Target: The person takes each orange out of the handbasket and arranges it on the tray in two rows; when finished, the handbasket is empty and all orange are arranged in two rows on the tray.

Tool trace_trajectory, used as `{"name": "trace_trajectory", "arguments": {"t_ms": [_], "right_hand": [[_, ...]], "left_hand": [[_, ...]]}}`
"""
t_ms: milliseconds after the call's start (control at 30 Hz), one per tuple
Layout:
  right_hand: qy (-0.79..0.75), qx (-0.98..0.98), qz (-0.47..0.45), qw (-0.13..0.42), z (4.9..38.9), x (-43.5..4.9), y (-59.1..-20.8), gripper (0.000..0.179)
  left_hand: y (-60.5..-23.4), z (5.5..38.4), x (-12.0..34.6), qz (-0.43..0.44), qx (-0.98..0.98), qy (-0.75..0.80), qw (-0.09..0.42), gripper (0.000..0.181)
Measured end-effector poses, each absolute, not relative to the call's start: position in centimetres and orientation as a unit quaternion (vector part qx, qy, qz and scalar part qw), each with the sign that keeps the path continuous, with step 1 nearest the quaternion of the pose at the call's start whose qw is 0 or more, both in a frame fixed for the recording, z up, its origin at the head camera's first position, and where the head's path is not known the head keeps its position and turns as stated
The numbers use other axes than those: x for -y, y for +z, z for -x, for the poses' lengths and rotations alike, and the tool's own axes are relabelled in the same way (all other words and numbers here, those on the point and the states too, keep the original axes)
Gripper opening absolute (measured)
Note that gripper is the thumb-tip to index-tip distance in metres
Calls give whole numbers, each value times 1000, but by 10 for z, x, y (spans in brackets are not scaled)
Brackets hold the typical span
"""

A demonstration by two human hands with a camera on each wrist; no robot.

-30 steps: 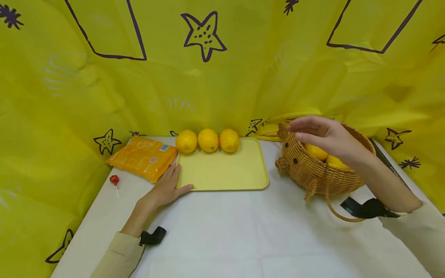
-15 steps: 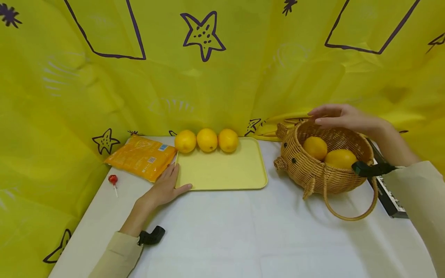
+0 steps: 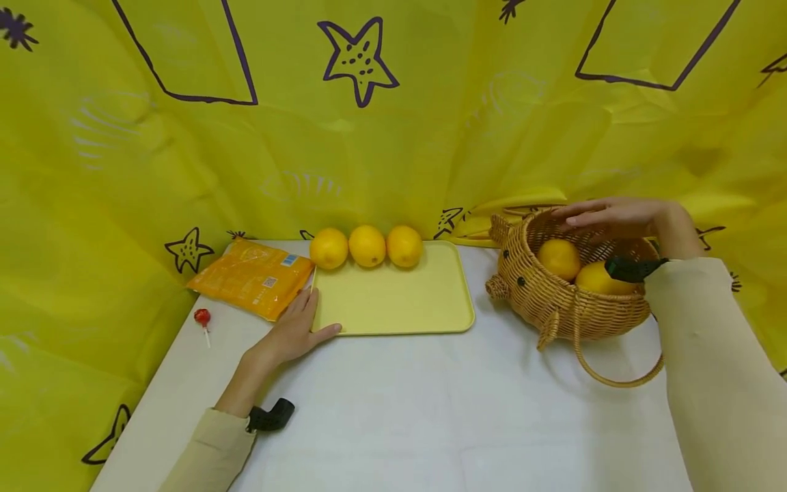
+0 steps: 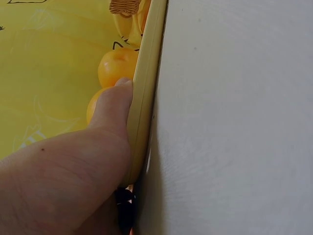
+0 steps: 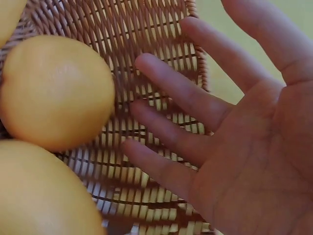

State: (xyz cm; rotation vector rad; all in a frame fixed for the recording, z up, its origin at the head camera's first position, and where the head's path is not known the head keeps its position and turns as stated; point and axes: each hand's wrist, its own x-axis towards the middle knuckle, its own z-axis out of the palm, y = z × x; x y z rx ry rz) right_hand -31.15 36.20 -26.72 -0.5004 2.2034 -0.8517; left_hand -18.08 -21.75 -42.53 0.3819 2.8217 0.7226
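Note:
My left hand (image 3: pixel 294 333) rests at the near left corner of a pale yellow tray (image 3: pixel 399 304), fingers along its left side and thumb on its front rim. In the left wrist view the thumb lies against the tray edge (image 4: pixel 146 93); the other fingers are hidden. My right hand (image 3: pixel 621 217), holding nothing, hovers at the back of a pig-shaped wicker basket (image 3: pixel 535 301). Its fingers (image 5: pixel 171 88) are spread beside an orange (image 5: pixel 58 93) inside; a second orange (image 5: pixel 41 196) lies nearer. Three more oranges (image 3: pixel 367 247) stand in a row along the tray's back left edge.
An orange plastic packet (image 3: pixel 252 277) lies left of the tray, touching its side near my left fingers. A red lollipop (image 3: pixel 202 318) is on the white table further left. The basket's handle (image 3: pixel 615 383) hangs toward the front. A yellow curtain (image 3: pixel 393 150) closes off the back.
My right hand has moved from over the basket's front toward its back right, then slightly down, uncovering the oranges inside. The left hand and tray have stayed put.

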Motion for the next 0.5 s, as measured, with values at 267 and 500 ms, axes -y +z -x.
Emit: {"name": "trace_trajectory", "arguments": {"t_ms": [267,500], "right_hand": [[-394,-835,127,362,316,-365,-295,65],[-457,-795,82,391,317,-358,-305,73]], "left_hand": [[-423,181,217,-130,-955,246,104,101],[-426,179,217,-124,-957,243,102,101]]}}
